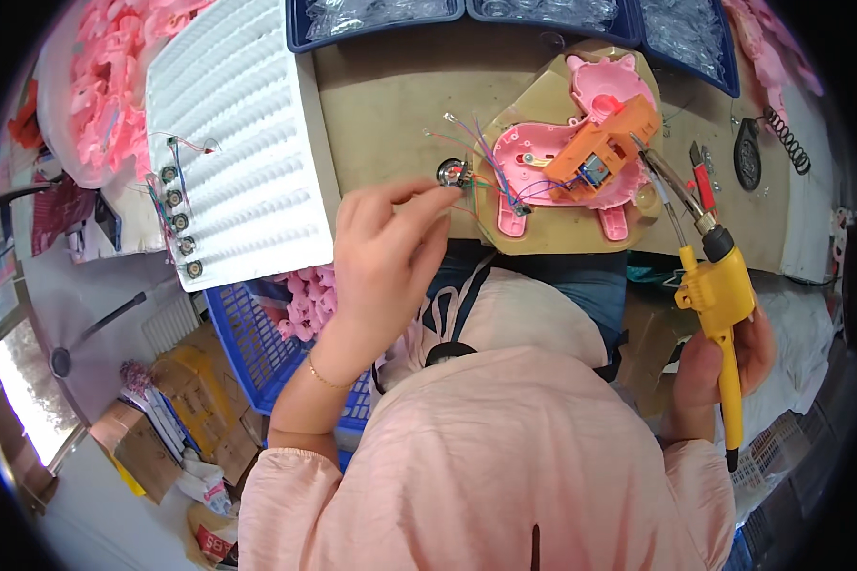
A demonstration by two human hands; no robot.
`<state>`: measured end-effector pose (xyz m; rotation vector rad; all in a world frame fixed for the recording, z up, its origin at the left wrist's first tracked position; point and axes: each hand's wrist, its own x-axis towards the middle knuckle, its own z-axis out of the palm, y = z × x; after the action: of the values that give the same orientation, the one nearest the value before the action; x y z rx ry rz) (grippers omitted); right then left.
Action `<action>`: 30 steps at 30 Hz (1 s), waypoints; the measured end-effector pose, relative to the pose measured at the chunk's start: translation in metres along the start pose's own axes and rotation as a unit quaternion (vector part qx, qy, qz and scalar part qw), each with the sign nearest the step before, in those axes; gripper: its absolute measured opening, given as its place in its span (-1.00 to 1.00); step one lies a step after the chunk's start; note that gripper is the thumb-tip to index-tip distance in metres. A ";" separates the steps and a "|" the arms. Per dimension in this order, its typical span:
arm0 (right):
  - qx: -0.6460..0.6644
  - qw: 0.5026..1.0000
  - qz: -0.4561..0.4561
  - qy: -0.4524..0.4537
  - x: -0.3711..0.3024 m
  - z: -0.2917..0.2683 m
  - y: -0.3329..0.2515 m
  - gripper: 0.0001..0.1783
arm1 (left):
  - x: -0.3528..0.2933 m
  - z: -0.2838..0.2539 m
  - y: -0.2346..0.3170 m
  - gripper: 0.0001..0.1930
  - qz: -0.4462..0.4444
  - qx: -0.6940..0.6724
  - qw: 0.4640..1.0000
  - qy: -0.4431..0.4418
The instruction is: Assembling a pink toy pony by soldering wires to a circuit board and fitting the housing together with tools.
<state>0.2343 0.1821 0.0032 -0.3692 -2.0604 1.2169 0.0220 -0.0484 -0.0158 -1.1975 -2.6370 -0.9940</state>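
My left hand (390,252) is closed, its fingertips at the lower edge of a small round speaker (453,172) with thin coloured wires. These wires (486,180) run right toward a pink plastic toy shell (533,152) lying in a tan holding block (543,243). An orange plastic housing (607,145) lies across the shell, wired to a small green circuit board (521,206). My right hand (728,366) grips the handle of a yellow soldering gun (719,290). Its metal tip and feed tube reach to the right end of the orange housing.
A white ribbed foam tray (248,143) carries several wired speakers (180,222) along its left side. Blue bins (381,33) of clear plastic parts line the back. Cutters with red handles (702,181) and a black coil (787,141) lie right. A blue basket (248,333) holds pink parts.
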 end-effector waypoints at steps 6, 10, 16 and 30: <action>-0.005 1.000 0.011 0.018 -0.003 -0.005 -0.009 -0.38 | 0.011 0.005 -0.016 -0.64 0.229 0.086 0.970 0.019; -0.035 0.997 0.024 0.060 -0.008 -0.007 -0.012 -0.40 | 0.013 -0.002 0.003 -0.80 -0.019 -0.241 0.970 -0.036; 0.024 0.997 0.047 0.058 0.004 0.004 -0.001 -0.45 | 0.036 0.002 0.029 -0.88 -0.066 -0.273 0.951 -0.130; 0.123 0.989 0.048 -0.072 -0.016 -0.003 -0.004 -0.35 | 0.043 0.036 0.044 -0.87 0.009 -0.138 0.990 -0.016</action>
<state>0.2482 0.1736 0.0008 -0.2718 -1.9991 1.5783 0.0300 0.0221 -0.0068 -1.2934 -2.5692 -1.3826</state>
